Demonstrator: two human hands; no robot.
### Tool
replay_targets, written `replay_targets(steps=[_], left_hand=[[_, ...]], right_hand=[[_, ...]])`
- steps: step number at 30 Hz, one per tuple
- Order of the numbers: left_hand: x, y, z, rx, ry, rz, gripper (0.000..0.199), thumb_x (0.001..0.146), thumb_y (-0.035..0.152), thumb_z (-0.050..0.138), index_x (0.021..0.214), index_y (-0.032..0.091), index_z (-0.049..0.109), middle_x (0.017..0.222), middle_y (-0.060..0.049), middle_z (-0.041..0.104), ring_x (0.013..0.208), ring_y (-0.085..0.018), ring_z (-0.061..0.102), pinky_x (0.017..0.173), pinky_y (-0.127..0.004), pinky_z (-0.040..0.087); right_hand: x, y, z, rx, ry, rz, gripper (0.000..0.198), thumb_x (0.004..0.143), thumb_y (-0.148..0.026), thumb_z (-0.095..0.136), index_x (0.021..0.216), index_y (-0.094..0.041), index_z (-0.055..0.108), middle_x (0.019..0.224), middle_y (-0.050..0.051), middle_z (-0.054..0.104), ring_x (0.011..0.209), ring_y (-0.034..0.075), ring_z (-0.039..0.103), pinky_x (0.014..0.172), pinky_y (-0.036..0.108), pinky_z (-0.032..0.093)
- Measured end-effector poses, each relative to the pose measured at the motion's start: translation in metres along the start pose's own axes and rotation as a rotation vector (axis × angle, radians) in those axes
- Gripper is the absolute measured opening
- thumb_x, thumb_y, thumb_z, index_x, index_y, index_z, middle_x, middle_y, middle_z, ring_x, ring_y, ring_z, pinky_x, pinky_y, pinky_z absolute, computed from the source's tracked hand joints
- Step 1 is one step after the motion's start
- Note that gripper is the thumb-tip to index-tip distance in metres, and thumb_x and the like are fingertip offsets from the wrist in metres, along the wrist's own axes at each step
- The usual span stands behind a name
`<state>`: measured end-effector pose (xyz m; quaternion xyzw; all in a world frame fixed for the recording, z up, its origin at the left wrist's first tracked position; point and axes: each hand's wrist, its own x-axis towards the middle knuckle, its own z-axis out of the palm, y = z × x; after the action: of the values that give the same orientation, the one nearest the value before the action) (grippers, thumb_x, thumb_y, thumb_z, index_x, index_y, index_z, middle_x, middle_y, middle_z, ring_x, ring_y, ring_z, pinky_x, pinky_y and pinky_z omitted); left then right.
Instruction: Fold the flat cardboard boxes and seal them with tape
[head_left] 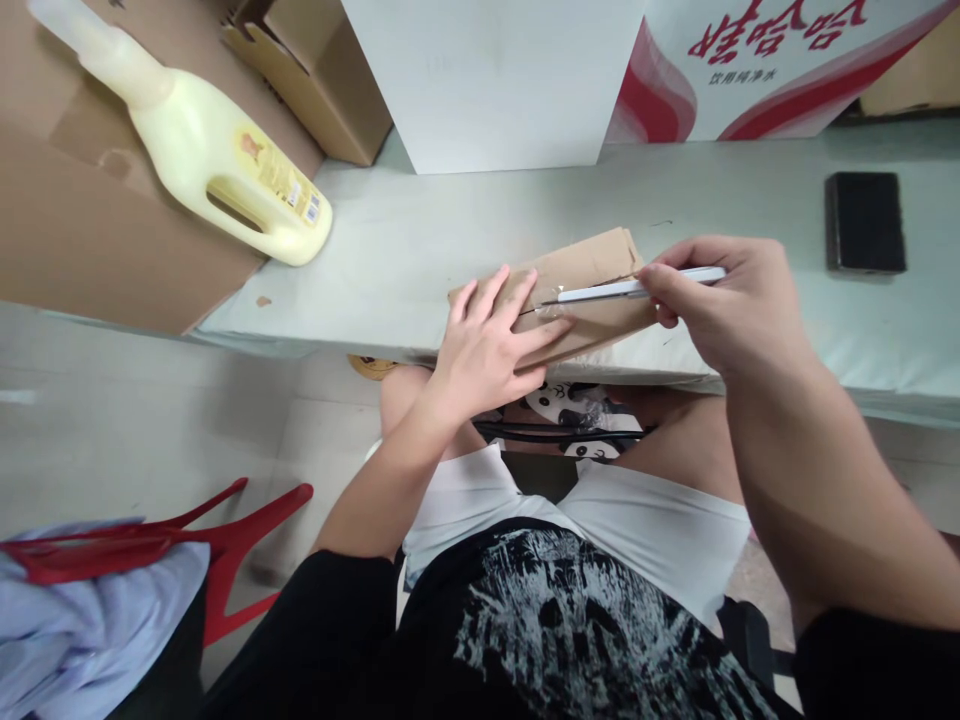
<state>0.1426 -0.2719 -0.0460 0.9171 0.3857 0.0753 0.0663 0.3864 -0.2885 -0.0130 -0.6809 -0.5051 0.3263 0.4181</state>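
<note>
A small flat cardboard box [600,262] lies at the table's front edge, with clear tape across the seam on its top. My left hand [491,345] rests on the box's left part, fingers spread and flat against the cardboard. Above the right part of the box, my right hand [731,300] is closed around a slim white utility knife [607,291]. The knife points left, and its thin tip is at the taped seam, close to my left fingers. How deep the tip goes, if at all, I cannot tell.
A black rectangular device [866,222] lies on the table [757,200] at right. Behind stand a white carton [495,80] and a red-and-white water carton [750,85]. At left, a pale yellow pump bottle [225,150] lies against a large cardboard box [75,220]. A red chair [225,550] holds clothing.
</note>
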Motion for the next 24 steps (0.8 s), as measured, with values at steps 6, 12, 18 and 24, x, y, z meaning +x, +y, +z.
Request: replay_targets(steps=[6,12,18,24], left_hand=[[0.0,0.001,0.001,-0.037,0.001,-0.009,0.058,0.089,0.039,0.072,0.144,0.044,0.058,0.17,-0.003,0.034,0.158,-0.042,0.026,0.122,-0.068,0.021],[0.0,0.0,0.001,-0.053,0.006,-0.008,0.057,0.088,0.039,0.073,0.143,0.042,0.06,0.17,-0.004,0.035,0.157,-0.044,0.027,0.122,-0.068,0.021],[0.001,0.0,0.0,-0.055,0.004,0.001,0.059,0.087,0.039,0.074,0.144,0.041,0.059,0.17,-0.004,0.035,0.157,-0.044,0.027,0.122,-0.068,0.021],[0.001,0.0,0.001,-0.054,-0.004,-0.006,0.06,0.087,0.038,0.075,0.144,0.043,0.059,0.17,-0.003,0.035,0.157,-0.043,0.027,0.123,-0.068,0.021]], right_hand=[[0.008,-0.012,0.001,-0.2,-0.073,-0.12,0.012,0.075,-0.028,0.076,0.068,-0.021,0.07,0.056,-0.002,0.055,0.051,0.011,0.044,0.049,0.028,0.033],[0.013,-0.018,-0.002,-0.321,-0.16,-0.159,0.016,0.078,-0.033,0.077,0.07,-0.021,0.07,0.049,-0.005,0.038,0.047,0.009,0.037,0.048,0.026,0.03],[0.019,-0.023,-0.006,-0.395,-0.209,-0.158,0.018,0.077,-0.033,0.08,0.069,-0.02,0.071,0.046,-0.006,0.03,0.046,0.007,0.028,0.048,0.027,0.025],[0.022,-0.029,-0.002,-0.508,-0.164,0.051,0.023,0.078,-0.037,0.082,0.068,-0.019,0.071,0.041,-0.008,0.028,0.043,0.007,0.026,0.046,0.029,0.023]])
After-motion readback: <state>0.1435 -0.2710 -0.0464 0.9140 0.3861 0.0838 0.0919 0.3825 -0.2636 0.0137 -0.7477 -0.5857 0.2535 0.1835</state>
